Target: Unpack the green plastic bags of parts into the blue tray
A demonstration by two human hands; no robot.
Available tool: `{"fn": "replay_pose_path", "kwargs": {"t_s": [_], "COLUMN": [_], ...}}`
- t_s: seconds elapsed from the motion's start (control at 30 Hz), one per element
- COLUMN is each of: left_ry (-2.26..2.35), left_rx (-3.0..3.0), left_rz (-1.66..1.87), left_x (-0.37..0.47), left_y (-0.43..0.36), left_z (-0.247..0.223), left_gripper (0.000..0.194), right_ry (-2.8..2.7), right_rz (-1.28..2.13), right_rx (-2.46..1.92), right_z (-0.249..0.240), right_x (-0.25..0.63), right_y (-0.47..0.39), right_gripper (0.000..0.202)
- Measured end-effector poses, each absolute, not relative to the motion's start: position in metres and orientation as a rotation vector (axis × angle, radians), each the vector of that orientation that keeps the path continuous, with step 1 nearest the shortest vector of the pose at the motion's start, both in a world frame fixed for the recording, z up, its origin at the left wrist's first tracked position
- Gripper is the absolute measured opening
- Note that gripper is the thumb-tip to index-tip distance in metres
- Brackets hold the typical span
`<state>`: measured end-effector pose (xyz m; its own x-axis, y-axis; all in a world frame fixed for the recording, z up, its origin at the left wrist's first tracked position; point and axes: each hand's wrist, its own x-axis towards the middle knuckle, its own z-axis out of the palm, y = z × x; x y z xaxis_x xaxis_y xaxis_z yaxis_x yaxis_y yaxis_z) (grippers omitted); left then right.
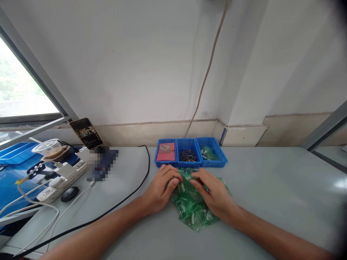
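A pile of small green plastic bags (191, 207) lies on the table in front of me, with pale and metallic pieces showing through the film. My left hand (162, 189) is at the pile's left edge, thumb and fingertips closed on a green bag (186, 174) at the top. From the right, my right hand (214, 195) pinches at the same part of the pile. The fingers partly hide what lies between them. Just beyond stand three blue bins: one with a pink card (166, 153), one with dark metal screws (187, 155), one with green bags (208, 153).
At the left are a phone on a stand (86, 133), a white power strip (62, 182), a black round object (69, 194) and a lidded plastic cup (48, 147). A black cable (119, 200) crosses the table. The wall rises behind the bins.
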<state>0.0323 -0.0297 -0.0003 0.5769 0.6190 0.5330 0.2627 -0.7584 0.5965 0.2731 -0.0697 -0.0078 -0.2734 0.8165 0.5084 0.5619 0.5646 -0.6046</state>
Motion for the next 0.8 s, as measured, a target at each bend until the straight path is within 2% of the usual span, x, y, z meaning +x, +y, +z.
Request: {"fn": "replay_pose_path", "kwargs": {"t_s": [0.07, 0.2, 0.3, 0.5, 0.8], "left_ry": [0.723, 0.719, 0.817, 0.959, 1.072], "left_rx": [2.370, 2.470, 2.475, 2.514, 2.547], "left_rz": [1.091, 1.081, 1.016, 0.827, 0.770], "left_x": [0.032, 0.033, 0.035, 0.036, 0.035], "left_y": [-0.030, -0.030, -0.030, -0.030, -0.029], "left_z": [-0.003, -0.009, -0.008, -0.004, -0.008], "left_gripper": [0.021, 0.032, 0.033, 0.017, 0.041], "right_ry": [-1.893, -1.797, -1.617, -1.026, -0.800], "right_rz": [0.500, 0.732, 0.882, 1.110, 1.100], "right_rx": [-1.209, -1.248, -1.234, -1.108, -1.018], "right_z": [-0.008, -0.008, -0.009, -0.010, -0.002], "right_x": [0.273, 0.273, 0.274, 0.277, 0.284], "right_y": [-0.070, -0.069, -0.064, -0.051, -0.048], "right_gripper": [0.025, 0.035, 0.039, 0.054, 0.049]}}
